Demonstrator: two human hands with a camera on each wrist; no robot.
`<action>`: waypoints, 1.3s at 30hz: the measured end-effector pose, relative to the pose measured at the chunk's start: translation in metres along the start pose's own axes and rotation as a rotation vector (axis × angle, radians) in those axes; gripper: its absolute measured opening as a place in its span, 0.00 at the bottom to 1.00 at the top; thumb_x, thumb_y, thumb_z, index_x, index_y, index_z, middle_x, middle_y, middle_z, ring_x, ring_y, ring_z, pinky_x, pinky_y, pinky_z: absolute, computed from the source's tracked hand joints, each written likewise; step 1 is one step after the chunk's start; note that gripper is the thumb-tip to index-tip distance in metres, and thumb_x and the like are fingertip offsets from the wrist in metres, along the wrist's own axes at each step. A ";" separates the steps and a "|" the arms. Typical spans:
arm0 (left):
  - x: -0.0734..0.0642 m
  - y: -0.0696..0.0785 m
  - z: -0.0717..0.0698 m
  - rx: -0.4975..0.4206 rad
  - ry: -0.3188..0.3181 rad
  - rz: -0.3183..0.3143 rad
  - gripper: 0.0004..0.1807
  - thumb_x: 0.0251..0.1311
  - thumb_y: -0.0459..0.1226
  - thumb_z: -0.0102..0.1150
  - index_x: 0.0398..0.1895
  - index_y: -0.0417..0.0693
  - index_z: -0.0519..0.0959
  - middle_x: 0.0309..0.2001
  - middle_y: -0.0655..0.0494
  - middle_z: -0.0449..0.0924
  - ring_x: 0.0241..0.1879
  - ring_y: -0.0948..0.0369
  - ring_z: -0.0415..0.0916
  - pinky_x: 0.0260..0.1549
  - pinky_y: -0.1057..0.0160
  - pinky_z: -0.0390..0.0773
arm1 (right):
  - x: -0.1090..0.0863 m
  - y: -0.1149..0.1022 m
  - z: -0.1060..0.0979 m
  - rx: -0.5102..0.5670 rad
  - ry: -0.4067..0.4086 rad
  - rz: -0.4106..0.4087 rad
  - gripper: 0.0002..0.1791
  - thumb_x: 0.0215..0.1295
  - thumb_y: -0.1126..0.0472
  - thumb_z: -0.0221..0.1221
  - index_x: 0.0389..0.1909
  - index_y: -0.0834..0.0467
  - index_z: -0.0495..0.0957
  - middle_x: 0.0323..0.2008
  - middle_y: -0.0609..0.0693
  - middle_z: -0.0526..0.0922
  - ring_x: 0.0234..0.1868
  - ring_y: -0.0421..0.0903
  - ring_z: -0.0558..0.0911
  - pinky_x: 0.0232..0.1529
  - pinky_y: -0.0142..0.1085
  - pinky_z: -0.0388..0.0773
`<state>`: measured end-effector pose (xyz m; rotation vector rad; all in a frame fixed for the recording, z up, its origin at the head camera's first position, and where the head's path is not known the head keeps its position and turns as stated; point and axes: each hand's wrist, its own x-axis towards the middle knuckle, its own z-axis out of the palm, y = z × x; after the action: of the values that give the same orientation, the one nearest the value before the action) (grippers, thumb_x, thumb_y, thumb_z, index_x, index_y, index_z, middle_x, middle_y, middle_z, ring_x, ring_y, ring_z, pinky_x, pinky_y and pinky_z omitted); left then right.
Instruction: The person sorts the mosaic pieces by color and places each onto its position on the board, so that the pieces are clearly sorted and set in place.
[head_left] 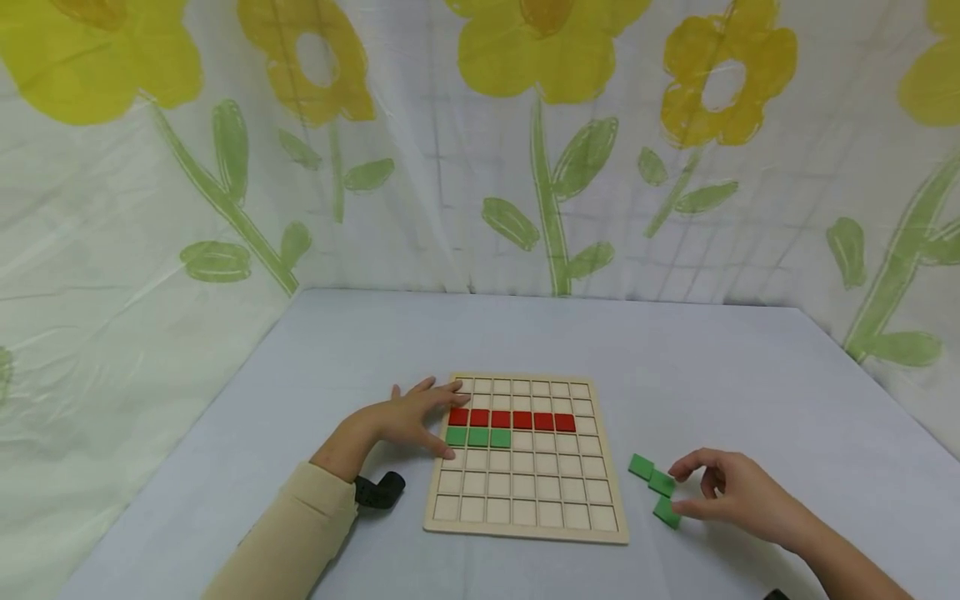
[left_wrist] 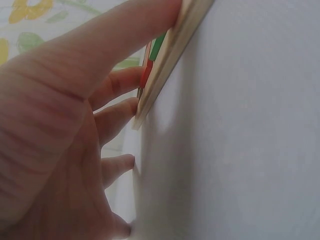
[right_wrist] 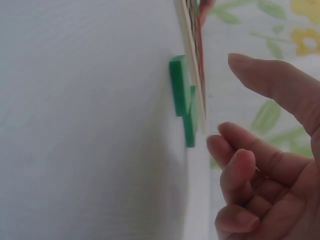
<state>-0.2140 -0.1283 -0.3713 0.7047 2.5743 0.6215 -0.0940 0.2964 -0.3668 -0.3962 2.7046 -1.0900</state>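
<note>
A wooden grid board [head_left: 525, 533] lies flat on the table, with a row of several red tiles [head_left: 522, 420] and three green tiles [head_left: 478, 437] below their left end. My left hand [head_left: 408, 417] rests at the board's left edge, its fingers spread and the thumb touching the rim. Right of the board, three loose green tiles [head_left: 662, 483] lie on the table. Just over them hovers my right hand [head_left: 738, 496], thumb and forefinger apart. The right wrist view shows nothing between those fingers, with green tiles [right_wrist: 179, 87] beyond them.
A pale cloth covers the table [head_left: 360, 333]. A black device [head_left: 381, 490] is at the left wrist, beside the tan sleeve [head_left: 296, 525]. Behind the table hangs a white curtain [head_left: 450, 208] with yellow flowers.
</note>
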 end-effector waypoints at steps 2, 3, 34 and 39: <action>0.000 0.000 0.000 0.001 0.001 -0.002 0.45 0.41 0.53 0.71 0.66 0.62 0.64 0.74 0.60 0.47 0.74 0.48 0.31 0.62 0.31 0.27 | 0.000 0.002 0.001 0.016 -0.004 0.014 0.23 0.49 0.54 0.69 0.43 0.63 0.78 0.33 0.49 0.78 0.21 0.33 0.67 0.19 0.28 0.65; 0.000 0.000 0.000 0.002 0.001 -0.003 0.45 0.41 0.53 0.71 0.66 0.62 0.64 0.74 0.60 0.47 0.74 0.48 0.31 0.62 0.31 0.27 | -0.001 0.003 0.002 0.023 -0.007 0.019 0.23 0.49 0.54 0.69 0.43 0.63 0.77 0.32 0.49 0.78 0.21 0.32 0.66 0.19 0.28 0.65; 0.001 0.000 -0.003 -0.006 -0.009 -0.011 0.44 0.42 0.53 0.71 0.67 0.65 0.64 0.74 0.63 0.45 0.74 0.49 0.29 0.62 0.32 0.24 | -0.002 0.015 0.014 0.030 -0.052 -0.075 0.20 0.47 0.55 0.70 0.34 0.62 0.75 0.25 0.44 0.73 0.22 0.30 0.68 0.20 0.29 0.68; 0.001 -0.001 -0.001 -0.013 -0.012 0.000 0.45 0.41 0.53 0.71 0.67 0.63 0.64 0.74 0.61 0.46 0.74 0.48 0.30 0.62 0.31 0.24 | -0.003 0.017 0.015 0.040 -0.057 -0.080 0.20 0.47 0.55 0.70 0.35 0.62 0.75 0.26 0.43 0.74 0.22 0.30 0.68 0.20 0.29 0.68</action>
<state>-0.2159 -0.1287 -0.3711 0.7018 2.5566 0.6317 -0.0902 0.2992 -0.3890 -0.5247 2.6335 -1.1340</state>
